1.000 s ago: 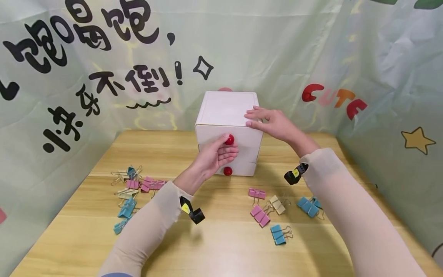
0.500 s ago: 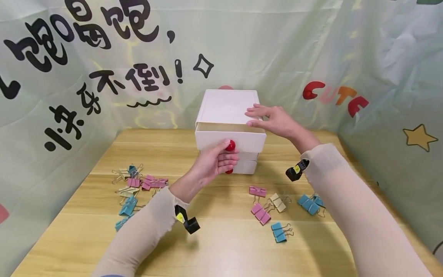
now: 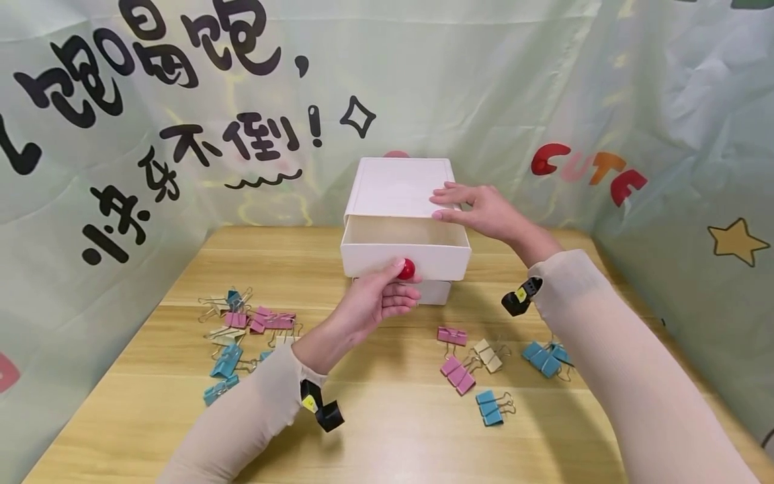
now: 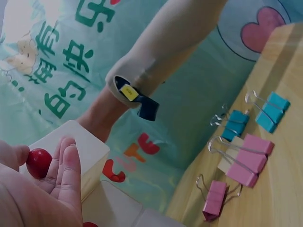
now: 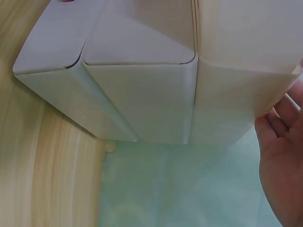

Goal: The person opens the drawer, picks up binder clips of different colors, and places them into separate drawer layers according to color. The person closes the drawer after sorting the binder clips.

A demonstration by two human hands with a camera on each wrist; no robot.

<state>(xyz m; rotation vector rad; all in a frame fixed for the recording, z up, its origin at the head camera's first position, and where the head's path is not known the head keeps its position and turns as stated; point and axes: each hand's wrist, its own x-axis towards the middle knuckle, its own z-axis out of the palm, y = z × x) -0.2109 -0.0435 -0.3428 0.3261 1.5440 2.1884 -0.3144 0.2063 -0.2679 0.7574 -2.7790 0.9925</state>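
Observation:
A white drawer unit stands at the back of the table, and its top drawer is pulled partway out. I see no object in the visible part of that drawer. The left hand pinches the drawer's round red knob between thumb and fingers; the left wrist view shows the knob between them too. Resting on the unit's top at its right front edge is the right hand, fingers extended. In the right wrist view its fingers touch the unit's side edge. The left hand partly hides the lower drawers.
Several pink, blue and cream binder clips lie in a loose group at the left. More binder clips are scattered on the right of the wooden table. A printed cloth hangs behind and around the table.
The left hand has drawn the top drawer out toward the person by its knob, from closed to partway open. The right hand has stayed at the unit's top right edge.

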